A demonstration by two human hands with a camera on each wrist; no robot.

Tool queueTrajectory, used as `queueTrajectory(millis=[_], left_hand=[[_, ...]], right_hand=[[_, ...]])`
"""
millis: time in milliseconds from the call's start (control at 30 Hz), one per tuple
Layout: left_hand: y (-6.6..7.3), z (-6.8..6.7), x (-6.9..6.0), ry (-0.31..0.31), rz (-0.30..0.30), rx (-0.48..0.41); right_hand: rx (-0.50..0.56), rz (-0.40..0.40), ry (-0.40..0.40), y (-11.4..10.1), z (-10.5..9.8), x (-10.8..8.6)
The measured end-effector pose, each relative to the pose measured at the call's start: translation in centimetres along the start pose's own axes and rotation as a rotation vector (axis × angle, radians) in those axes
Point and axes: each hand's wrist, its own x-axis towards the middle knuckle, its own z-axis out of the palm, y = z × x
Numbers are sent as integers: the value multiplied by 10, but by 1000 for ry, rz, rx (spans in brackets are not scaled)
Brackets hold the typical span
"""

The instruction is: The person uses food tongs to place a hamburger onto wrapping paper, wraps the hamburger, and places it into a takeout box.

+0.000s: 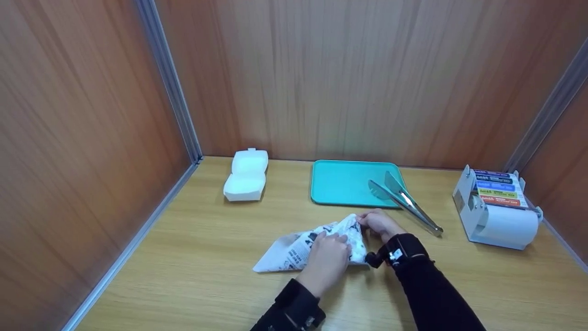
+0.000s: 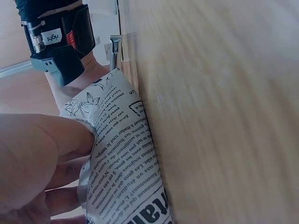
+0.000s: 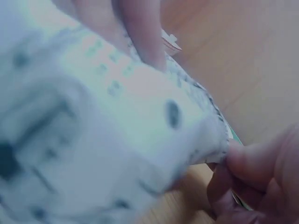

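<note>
A sheet of white food wrapping paper (image 1: pixel 298 250) with black print lies folded and bulging on the table in the head view. Whatever may be inside it is hidden. My left hand (image 1: pixel 327 257) is on top of the paper, its bent fingers (image 2: pixel 70 140) and thumb holding the fold. At the paper's far right corner, my right hand (image 1: pixel 380 224) pinches the edge between thumb and fingers (image 3: pixel 252 161). Just beyond the right hand, metal tongs (image 1: pixel 409 204) lie with their tips over a turquoise tray (image 1: pixel 342 181).
An open white foam clamshell box (image 1: pixel 245 184) stands at the back left. To the right is a white dispenser (image 1: pixel 498 216) with a roll and coloured labels. Wooden panels (image 1: pixel 321 82) rise at the back and both sides.
</note>
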Motion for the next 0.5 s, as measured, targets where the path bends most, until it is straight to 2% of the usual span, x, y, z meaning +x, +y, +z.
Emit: queueTrajectory(millis=[100, 267, 367, 500], left_hand=[[-1, 1, -3, 4, 3, -5], [-4, 1, -1, 14, -5, -24], [-5, -1, -1, 26, -4, -57], [-7, -2, -3, 23, -10, -107]], right_hand=[[2, 17, 63, 1, 7, -4], [27, -99, 157, 5, 8, -22], [-55, -167, 121, 8, 3, -45], [-299, -204, -33, 10, -1, -81]])
